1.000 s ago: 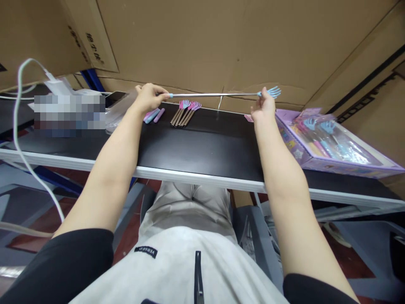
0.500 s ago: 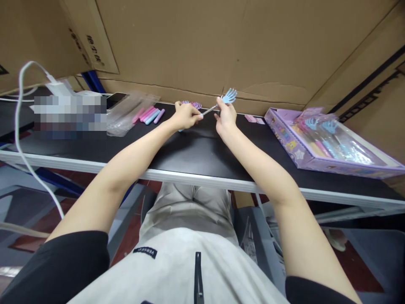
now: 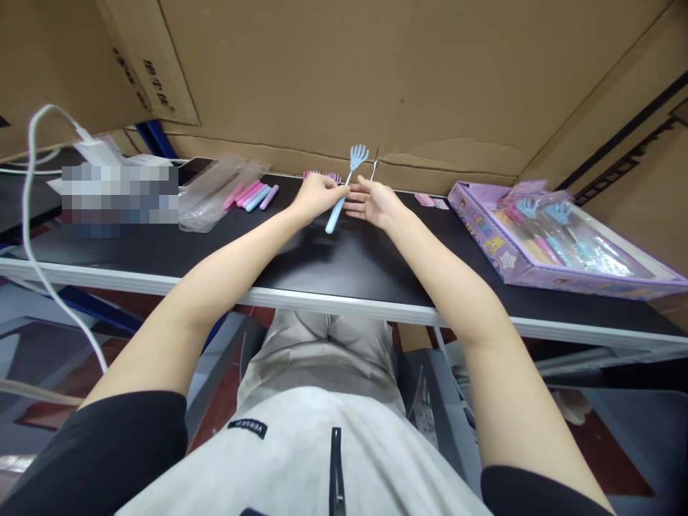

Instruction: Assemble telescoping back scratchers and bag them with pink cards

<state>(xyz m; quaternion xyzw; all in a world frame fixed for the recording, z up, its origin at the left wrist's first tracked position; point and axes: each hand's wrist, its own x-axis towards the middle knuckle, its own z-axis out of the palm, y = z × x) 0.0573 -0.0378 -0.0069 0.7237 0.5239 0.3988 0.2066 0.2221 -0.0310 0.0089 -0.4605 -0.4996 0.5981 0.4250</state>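
Backscratcher [image 3: 336, 213] is pinched in left hand [image 3: 317, 196] (its middle hidden), right hand [image 3: 380, 203] spread alongside.

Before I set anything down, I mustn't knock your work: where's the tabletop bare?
The widest bare patch lies between the forearms, from below the blue scratcher to the metal edge. Another lies between right forearm and purple box. It's crowded left, with sticks beside a plastic bag, and behind the left hand, with pink scratchers.
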